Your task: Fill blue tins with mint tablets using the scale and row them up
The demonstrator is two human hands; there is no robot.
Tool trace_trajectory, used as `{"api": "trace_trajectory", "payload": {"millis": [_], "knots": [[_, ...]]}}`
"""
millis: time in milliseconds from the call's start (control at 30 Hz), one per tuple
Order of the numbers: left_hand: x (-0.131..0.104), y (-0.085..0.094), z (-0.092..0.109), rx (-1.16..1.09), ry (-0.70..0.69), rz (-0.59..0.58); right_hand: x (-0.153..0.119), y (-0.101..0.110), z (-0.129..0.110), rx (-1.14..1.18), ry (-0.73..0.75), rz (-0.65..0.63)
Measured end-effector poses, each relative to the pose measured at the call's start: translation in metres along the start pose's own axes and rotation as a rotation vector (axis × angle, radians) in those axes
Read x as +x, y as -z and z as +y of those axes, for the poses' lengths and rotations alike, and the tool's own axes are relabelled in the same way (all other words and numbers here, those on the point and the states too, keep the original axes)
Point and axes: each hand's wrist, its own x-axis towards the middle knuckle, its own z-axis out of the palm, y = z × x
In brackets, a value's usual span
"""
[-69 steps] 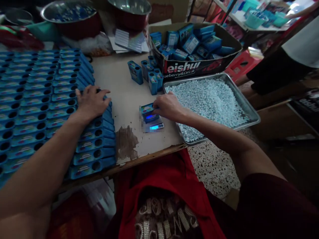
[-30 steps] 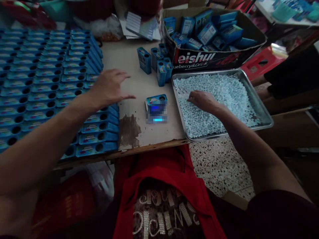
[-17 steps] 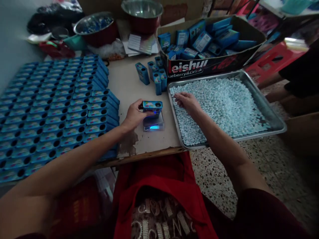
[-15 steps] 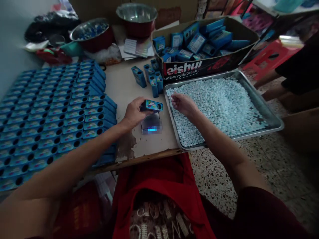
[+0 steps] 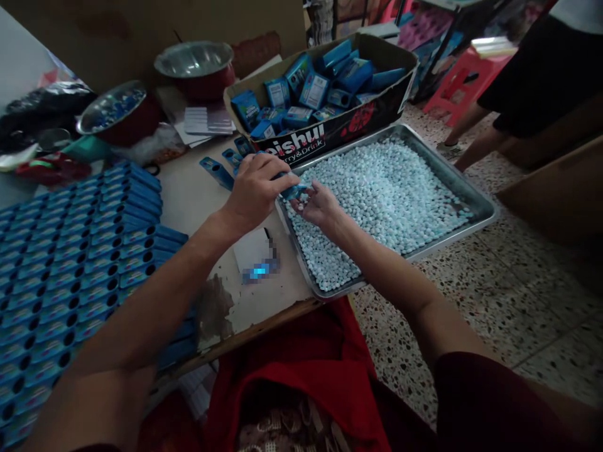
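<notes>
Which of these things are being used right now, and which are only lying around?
In use: left hand holding a small blue box; right hand beside it; tray of pale blue tablets.

Lying about: scale, cardboard box, metal bowls.

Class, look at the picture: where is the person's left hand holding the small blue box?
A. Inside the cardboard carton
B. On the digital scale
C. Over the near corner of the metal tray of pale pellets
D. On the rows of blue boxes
C: the left hand grips the small blue box above the metal tray, next to the right hand; the digital scale sits bare.
</notes>
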Motion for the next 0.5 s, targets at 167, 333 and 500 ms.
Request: {"api": "trace_trajectory", "payload": {"millis": [167,333,500], "knots": [[-0.001,-0.006,0.016,-0.159,0.086,0.051,0.002,-0.002,-0.003,0.028,0.006,0.056],[-0.01,-0.018,0.013,-0.131,0.238,0.112,0.001,-0.003,0.0,-0.041,-0.013,0.121],[-0.034,-0.022,0.005,-0.185,0.394,0.226,-0.001,-0.001,0.002,-0.102,-0.049,0.038]]}}
